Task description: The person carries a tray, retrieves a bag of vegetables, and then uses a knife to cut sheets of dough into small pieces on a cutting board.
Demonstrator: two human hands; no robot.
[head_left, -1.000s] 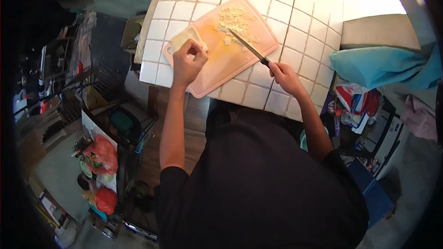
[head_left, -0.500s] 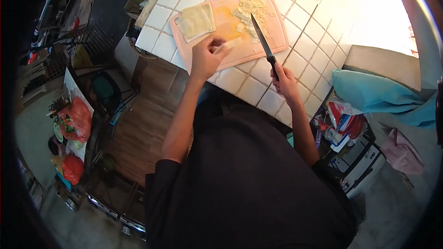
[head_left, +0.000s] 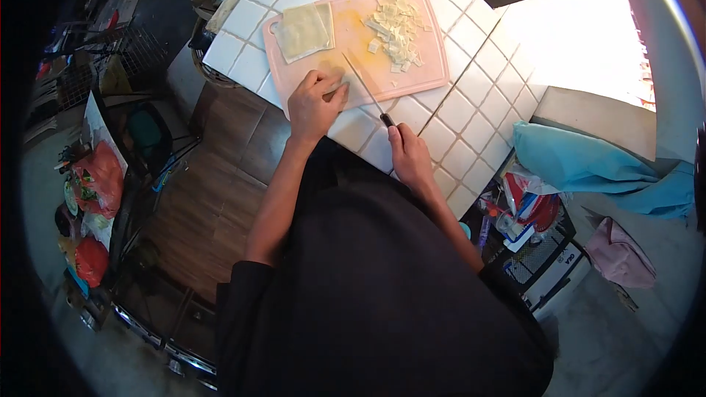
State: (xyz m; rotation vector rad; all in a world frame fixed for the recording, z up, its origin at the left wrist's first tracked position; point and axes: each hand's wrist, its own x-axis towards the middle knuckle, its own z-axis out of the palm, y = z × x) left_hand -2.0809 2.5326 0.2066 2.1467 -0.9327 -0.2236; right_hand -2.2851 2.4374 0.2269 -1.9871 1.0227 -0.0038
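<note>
1. White square tiles [head_left: 456, 108] cover the counter beneath a pink rectangular plastic cutting board [head_left: 355, 18].
2. Right hand [head_left: 410, 156] closes around the black-handled metal knife [head_left: 387, 119], its narrow blade between both hands, over the board.
3. Left hand [head_left: 315, 109] curls its fingers narrowly; whether they pinch anything, I cannot tell.
4. Beyond them lie thin, pale square sheets [head_left: 303, 34]; small cut pale pieces [head_left: 397, 29] sit farther right.

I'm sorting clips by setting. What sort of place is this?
Probably a home kitchen: a tiled counter bears a pink cutting board with small cut pieces on it, and the right hand holds a knife at its edge.
</note>
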